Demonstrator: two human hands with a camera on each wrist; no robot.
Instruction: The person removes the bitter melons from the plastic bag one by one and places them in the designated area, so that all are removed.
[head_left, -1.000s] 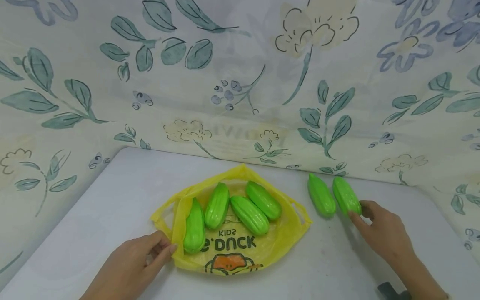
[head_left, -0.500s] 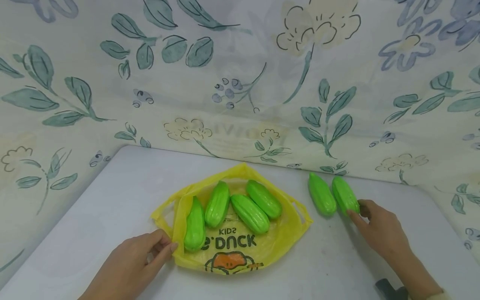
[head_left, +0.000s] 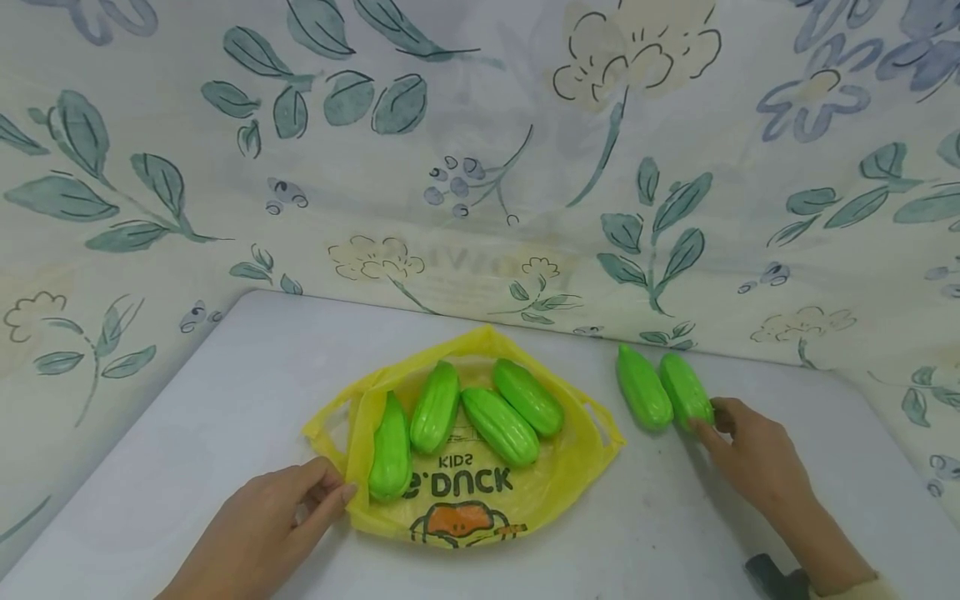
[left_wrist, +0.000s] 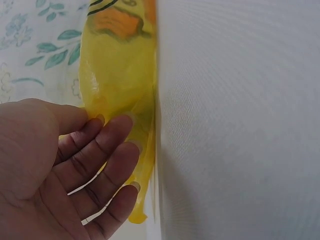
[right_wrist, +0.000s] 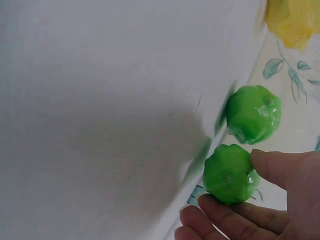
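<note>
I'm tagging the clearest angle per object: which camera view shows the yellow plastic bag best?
The head view: nearly the whole yellow plastic bag shows, with its print and four green vegetables inside. The left wrist view shows only a section held by the left hand; the right wrist view catches a piece at the upper right.

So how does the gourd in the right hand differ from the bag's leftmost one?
The right hand pinches the held gourd; no hand holds the bagged gourd. The held gourd lies outside the yellow bag, the bagged gourd inside. In the head view, the held gourd slants more than the bagged gourd. Both are glossy green.
</note>
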